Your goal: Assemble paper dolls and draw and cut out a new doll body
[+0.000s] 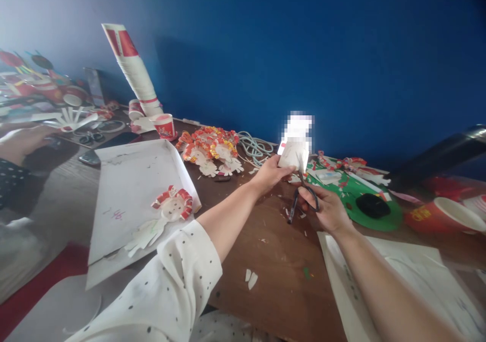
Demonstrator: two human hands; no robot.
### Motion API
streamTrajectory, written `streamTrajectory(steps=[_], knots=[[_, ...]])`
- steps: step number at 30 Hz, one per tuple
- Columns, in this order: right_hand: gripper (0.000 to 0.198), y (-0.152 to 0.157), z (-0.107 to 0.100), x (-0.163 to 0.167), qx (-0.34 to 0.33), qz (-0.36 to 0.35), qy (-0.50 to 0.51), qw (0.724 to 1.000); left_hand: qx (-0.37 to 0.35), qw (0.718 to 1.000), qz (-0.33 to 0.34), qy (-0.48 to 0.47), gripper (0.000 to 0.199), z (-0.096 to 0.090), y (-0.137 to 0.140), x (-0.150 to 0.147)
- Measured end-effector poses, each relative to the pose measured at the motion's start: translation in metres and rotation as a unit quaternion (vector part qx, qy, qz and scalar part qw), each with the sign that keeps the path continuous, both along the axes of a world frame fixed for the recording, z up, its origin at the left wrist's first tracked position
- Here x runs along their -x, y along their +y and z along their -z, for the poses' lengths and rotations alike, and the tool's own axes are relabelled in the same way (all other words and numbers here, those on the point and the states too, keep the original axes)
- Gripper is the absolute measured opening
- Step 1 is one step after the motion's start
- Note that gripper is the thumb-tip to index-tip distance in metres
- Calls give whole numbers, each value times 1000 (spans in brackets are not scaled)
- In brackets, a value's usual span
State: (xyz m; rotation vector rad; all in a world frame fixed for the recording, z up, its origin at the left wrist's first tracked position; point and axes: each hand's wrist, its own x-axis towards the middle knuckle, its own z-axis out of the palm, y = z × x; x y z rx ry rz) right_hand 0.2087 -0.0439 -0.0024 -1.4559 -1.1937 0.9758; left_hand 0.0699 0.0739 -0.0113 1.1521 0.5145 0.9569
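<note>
My left hand grips a white paper piece by its lower left edge, above the brown table. Its upper part is blurred out. In my right hand is a pair of dark-handled scissors, with fingers through the loops. The blades point up at the lower right edge of the paper; whether they are parted I cannot tell. Small white paper scraps lie on the table below my hands. Left of my left hand is a pile of paper figures with red, orange and yellow curled rims.
A white box lid bears one paper figure. Behind it leans a tall stack of paper cups. At far left, another person's hand is by a cut paper cup. A green sheet and red cup are right.
</note>
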Motion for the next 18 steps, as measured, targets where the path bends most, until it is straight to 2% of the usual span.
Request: streamTrajectory(steps=[5, 12, 18], knots=[[44, 0, -2, -3, 1, -13, -35, 999, 7, 1000, -2, 9, 32, 0, 1, 0], [47, -2, -10, 0, 17, -8, -24, 1000, 32, 999, -15, 25, 32, -6, -1, 2], [50, -1, -10, -2, 32, -15, -20, 999, 67, 997, -24, 6, 32, -8, -3, 2]])
